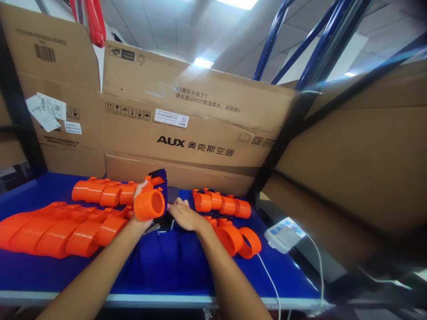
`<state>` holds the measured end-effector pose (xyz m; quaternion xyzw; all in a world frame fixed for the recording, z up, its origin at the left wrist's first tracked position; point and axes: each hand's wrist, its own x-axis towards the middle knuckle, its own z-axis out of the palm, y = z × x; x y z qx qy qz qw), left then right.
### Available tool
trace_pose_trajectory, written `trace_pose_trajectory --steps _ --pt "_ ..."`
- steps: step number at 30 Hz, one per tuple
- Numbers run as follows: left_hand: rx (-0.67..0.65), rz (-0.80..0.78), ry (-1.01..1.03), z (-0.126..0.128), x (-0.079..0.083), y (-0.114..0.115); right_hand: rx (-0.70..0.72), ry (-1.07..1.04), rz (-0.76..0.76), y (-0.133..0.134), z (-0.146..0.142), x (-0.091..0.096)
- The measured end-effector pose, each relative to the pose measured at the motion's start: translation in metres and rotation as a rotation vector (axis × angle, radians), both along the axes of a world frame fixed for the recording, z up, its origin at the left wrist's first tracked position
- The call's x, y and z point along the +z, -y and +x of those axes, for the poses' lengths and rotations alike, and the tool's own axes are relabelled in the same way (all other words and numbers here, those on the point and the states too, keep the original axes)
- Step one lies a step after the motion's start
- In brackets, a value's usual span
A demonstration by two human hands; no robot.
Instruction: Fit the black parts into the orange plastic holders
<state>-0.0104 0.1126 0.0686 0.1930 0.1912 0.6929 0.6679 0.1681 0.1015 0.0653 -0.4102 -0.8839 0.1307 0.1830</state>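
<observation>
My left hand is wrapped round an orange plastic ring part with a short round tube facing me. A dark blue plate stands upright along the part's right side, joined to it or pressed against it. My right hand is closed beside that plate, its fingertips at the plate's lower right edge. What those fingertips pinch, if anything, is too small to make out. Below both hands lie dark blue pieces on the blue tabletop. Small dark items between the wrists are partly hidden.
Rows of orange ring parts lie at the left, and more orange ring parts at the right. A white box-shaped device with a cable sits near the right edge. Cardboard sheets wall off the back; a dark post rises at the right.
</observation>
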Motion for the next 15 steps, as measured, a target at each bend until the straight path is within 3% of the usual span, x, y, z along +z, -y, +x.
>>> trace_pose_trajectory --steps 6,15 --pt "0.008 -0.016 0.076 0.0038 0.0026 0.0037 -0.087 -0.006 0.06 -0.0049 0.0006 0.001" --pt "-0.032 -0.074 0.156 0.0045 0.0015 0.0031 -0.043 0.005 0.028 -0.0067 0.0005 -0.0057"
